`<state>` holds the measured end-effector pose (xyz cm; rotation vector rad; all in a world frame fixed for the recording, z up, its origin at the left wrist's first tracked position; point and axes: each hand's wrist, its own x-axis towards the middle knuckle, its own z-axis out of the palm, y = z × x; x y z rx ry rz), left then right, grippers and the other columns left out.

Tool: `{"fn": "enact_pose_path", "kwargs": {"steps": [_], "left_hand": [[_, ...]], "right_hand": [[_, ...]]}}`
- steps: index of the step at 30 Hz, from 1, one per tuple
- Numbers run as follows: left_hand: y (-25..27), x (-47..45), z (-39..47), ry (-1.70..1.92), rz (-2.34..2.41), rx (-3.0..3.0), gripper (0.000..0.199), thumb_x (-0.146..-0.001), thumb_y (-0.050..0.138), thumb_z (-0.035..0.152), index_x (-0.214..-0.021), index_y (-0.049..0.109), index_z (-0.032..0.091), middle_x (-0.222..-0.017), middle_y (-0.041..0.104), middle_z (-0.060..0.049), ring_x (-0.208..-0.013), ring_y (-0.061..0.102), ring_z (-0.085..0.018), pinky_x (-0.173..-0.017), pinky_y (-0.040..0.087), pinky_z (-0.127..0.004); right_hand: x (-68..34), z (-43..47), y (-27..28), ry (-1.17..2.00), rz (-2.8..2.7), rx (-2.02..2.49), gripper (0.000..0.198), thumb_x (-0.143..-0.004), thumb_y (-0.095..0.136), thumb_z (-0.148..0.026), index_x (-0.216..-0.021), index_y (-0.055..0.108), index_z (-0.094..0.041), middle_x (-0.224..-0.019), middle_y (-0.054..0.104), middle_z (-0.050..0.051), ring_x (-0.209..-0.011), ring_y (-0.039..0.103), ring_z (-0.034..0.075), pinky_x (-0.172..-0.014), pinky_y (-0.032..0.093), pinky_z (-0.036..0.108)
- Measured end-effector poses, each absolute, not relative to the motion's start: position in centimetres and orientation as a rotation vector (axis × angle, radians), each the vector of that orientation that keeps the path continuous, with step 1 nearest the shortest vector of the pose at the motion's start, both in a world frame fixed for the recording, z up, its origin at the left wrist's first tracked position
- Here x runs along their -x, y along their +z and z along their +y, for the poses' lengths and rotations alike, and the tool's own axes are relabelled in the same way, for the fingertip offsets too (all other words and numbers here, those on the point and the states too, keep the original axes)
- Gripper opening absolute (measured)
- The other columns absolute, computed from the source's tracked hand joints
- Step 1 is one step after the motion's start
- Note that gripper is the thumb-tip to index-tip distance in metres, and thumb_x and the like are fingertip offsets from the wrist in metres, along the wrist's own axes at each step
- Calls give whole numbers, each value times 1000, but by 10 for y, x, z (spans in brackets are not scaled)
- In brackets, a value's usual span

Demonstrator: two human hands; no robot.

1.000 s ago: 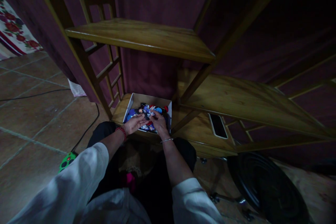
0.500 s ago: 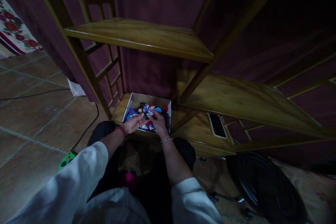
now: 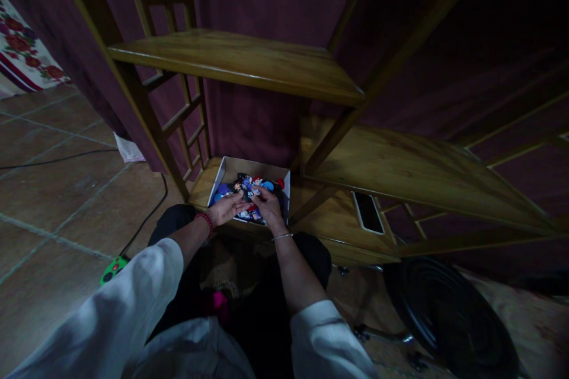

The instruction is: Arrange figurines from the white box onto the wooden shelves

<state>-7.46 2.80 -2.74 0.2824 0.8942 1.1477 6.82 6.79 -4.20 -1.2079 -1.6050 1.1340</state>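
I have both bare hands over an open white box (image 3: 267, 172), which sits on the low board (image 3: 317, 219) of a wooden rack, straight ahead of the wearer's knees. A jumble of small colourful pieces (image 3: 269, 186) lies in the box, blue, purple, red, black and white, heaped on top of one another.

My left hand (image 3: 226, 208) reaches in from the left, palm turned partly up, its thumb and fingers closed on a small dark piece (image 3: 250, 193) with white markings. My right hand (image 3: 269, 206) comes from the other side, back of the hand towards me, thumb and fingertips pinching the same piece. It is held between the two hands, just above the heap. The light is dim and the piece tiny, so I can't make out exactly what it is.

I see a red beaded bracelet (image 3: 206, 222) on the left wrist and a thin silvery bracelet (image 3: 282, 237) on the right one. Further right on the low board lies a phone (image 3: 368, 212), dark side up. An upper shelf (image 3: 240, 62) stands over the box, with a purple curtain (image 3: 258, 124) behind it. A round black seat (image 3: 448, 314) is at lower right; a green gadget (image 3: 113, 270) lies on the tiled floor (image 3: 53, 201) at left.
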Motion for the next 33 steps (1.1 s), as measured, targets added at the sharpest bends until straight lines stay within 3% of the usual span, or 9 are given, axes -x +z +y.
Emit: {"fn": "enact_pose_path", "kwargs": {"steps": [10, 21, 33], "left_hand": [[-29, 74, 29, 1178, 877, -268, 13, -79, 58, 20, -70, 52, 13, -69, 63, -6, -70, 64, -14, -86, 50, -34], [-33, 76, 27, 1194, 820, -300, 4, -76, 59, 8, -75, 58, 11, -71, 64, -3, -76, 64, -12, -92, 46, -36], [-35, 77, 26, 1203, 815, -307, 17, -74, 58, 1, -88, 61, 11, -83, 66, -4, -80, 63, -12, -95, 43, -41]], "right_hand": [[-67, 67, -36, 1216, -1564, 1213, 32, -68, 56, -27, -99, 64, -23, -77, 65, -3, -69, 58, 13, -67, 47, 24], [-70, 65, -33, 1151, -1617, 1255, 33, -70, 57, -27, -102, 64, -24, -83, 67, -2, -75, 61, 13, -73, 48, 25], [-69, 63, -31, 1098, -1642, 1295, 31, -70, 59, -28, -101, 65, -24, -86, 68, -1, -80, 62, 14, -76, 49, 26]]}}
